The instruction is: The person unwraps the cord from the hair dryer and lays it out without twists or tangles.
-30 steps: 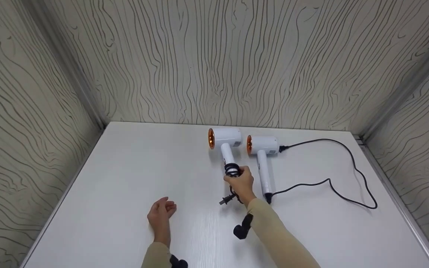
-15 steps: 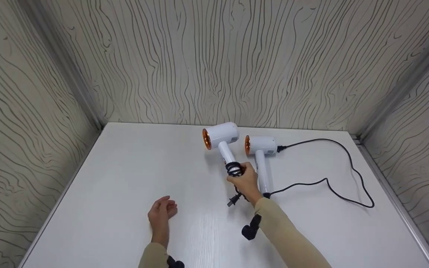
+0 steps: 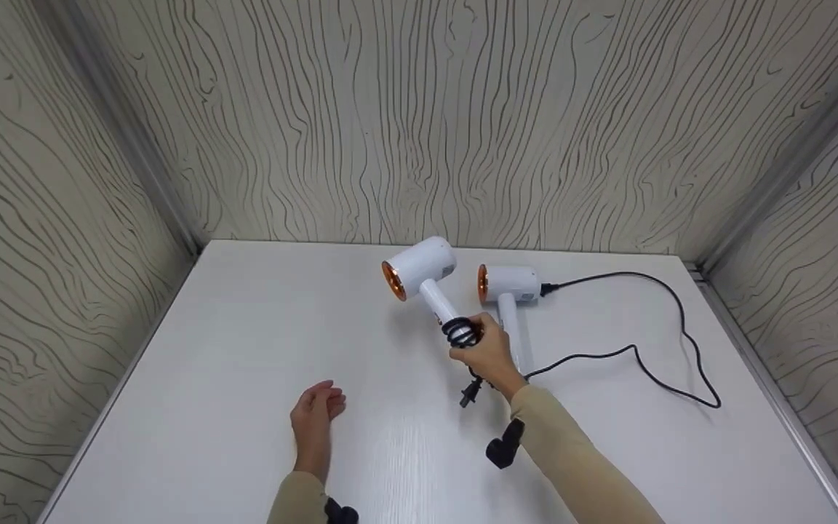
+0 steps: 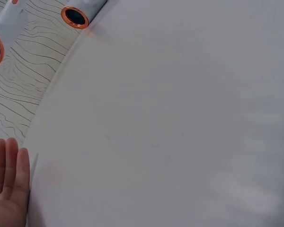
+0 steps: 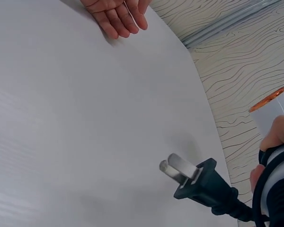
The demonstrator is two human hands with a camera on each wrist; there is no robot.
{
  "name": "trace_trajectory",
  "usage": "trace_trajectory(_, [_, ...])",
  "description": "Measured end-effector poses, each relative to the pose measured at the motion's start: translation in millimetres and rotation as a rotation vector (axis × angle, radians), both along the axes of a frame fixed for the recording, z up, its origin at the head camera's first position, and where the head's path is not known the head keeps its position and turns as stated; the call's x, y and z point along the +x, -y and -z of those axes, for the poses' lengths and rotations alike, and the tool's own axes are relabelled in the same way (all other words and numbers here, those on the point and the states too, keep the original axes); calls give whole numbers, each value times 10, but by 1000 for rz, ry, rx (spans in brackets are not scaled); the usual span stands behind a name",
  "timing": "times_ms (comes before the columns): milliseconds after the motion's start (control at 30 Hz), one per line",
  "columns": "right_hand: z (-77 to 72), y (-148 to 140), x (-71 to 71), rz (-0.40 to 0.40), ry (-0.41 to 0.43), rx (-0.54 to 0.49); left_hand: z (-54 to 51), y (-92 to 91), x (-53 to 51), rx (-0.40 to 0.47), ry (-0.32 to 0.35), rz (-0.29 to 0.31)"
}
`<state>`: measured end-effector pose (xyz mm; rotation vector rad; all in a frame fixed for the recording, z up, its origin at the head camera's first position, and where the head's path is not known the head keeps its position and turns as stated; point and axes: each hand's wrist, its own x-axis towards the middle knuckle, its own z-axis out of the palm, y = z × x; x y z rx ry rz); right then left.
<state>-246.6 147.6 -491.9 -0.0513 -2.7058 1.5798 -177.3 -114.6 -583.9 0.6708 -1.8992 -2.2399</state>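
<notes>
A white hair dryer [image 3: 423, 266] with an orange nozzle rim is gripped low on its handle by my right hand [image 3: 488, 353], where the black cord is wound around it. Its two-prong plug [image 5: 201, 182] dangles below that hand. The dryer is tilted, head up and to the left, and appears raised off the table. Just right of it lies a second white hair dryer [image 3: 510, 284], its lower handle hidden behind my right hand and forearm. My left hand [image 3: 312, 422] rests on the table at the left, holding nothing, its fingers relaxed.
The white table [image 3: 259, 327] meets wood-patterned walls [image 3: 419, 124] at the back and sides. A loose black cord [image 3: 684, 331] loops across the right side of the table from the second dryer.
My right hand has turned the gripped hair dryer, its head swinging left and its nozzle dipping, while the hand shifts slightly right. The plug has moved right with it. My left hand stays nearly still.
</notes>
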Motion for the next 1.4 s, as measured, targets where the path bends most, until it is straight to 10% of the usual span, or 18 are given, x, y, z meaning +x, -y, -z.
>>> trace_trajectory(400, [-51, -123, 10, -136, -32, 43, -235, 22, -110, -60, -13, 72])
trace_trajectory(1400, [-81, -224, -14, -396, -26, 121, -392, 70, -219, -110, -33, 150])
